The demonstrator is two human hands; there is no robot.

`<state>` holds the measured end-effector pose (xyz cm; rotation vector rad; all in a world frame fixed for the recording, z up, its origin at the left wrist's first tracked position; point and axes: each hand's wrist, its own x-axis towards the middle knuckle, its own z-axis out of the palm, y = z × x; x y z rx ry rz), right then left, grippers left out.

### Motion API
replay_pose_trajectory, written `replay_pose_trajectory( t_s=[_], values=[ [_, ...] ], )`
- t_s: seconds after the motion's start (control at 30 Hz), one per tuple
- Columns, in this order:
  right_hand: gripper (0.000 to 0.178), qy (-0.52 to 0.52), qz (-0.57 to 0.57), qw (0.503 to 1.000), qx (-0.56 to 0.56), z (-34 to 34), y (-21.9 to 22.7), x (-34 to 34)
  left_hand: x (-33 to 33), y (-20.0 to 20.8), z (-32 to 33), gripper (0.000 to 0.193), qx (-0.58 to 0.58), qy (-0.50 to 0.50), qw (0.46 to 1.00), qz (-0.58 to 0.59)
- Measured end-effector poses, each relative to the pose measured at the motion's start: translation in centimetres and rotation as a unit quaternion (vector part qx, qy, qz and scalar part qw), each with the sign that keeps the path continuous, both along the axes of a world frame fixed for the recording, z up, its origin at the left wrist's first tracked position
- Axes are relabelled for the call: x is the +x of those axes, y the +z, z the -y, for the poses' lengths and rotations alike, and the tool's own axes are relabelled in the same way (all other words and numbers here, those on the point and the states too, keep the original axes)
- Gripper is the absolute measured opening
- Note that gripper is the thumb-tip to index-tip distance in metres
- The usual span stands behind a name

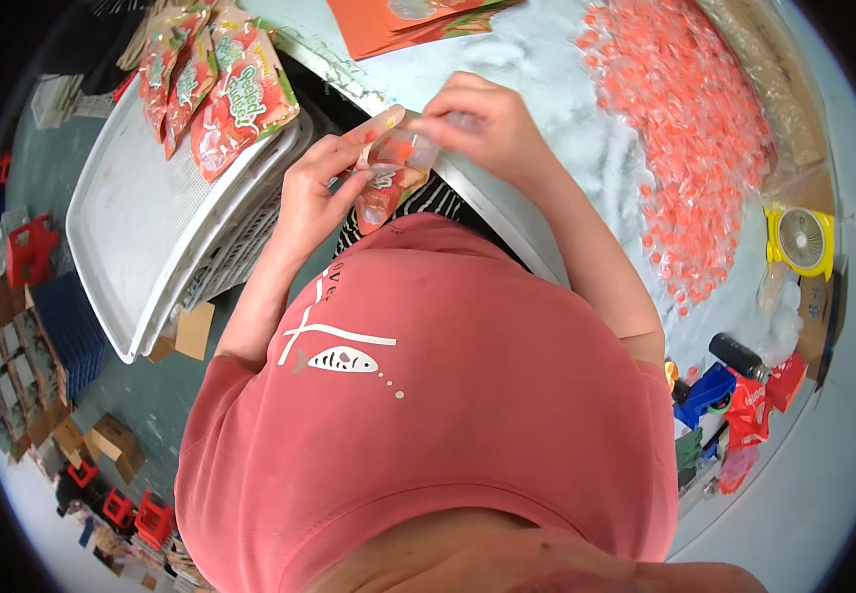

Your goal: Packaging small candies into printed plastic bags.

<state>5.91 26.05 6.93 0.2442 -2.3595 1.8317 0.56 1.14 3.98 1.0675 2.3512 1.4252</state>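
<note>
My left hand (321, 188) is closed on a red printed candy pouch (379, 206), held at the table's edge in front of my body. The pouch's top is spread apart, with red pieces visible in its mouth. Close beside that mouth, my right hand (492, 124) has its fingers drawn together. Something small and translucent shows by the fingers, but what they grip is hidden. To the right, a large heap of red candies in clear wrappers (685, 128) covers part of the pale table (537, 89).
Filled pouches (240, 109) lie on a stack of white plastic trays (122, 227) at my left. Flat orange-red pouches (388, 25) rest at the table's far side. On the right are a yellow fan (801, 241), a dark bottle (739, 356) and assorted bags. Red stools (31, 249) stand on the floor.
</note>
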Motion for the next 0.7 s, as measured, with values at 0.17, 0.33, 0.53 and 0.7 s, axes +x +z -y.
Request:
replay_pose_trajectory(
  t_s=[0.17, 0.33, 0.53, 0.7],
  values=[
    [0.02, -0.13, -0.046, 0.984, 0.115, 1.1, 0.8, 0.3, 0.0, 0.2, -2.1, 0.028, 0.011, -0.036, 0.999, -0.018],
    [0.022, -0.149, -0.109, 0.98, 0.078, 1.7, 0.7, 1.0, 1.1, 0.4, -3.7, 0.028, 0.029, -0.035, 0.999, -0.008],
    [0.021, -0.157, -0.171, 0.972, -0.023, 0.2, -0.1, 2.0, 1.0, 0.1, -4.7, 0.027, 0.026, -0.035, 0.999, -0.025],
    [0.013, -0.084, -0.121, 0.934, 0.325, 0.0, 2.4, 5.9, 1.6, 0.4, -5.3, 0.021, 0.04, -0.011, 0.999, -0.031]
  ],
)
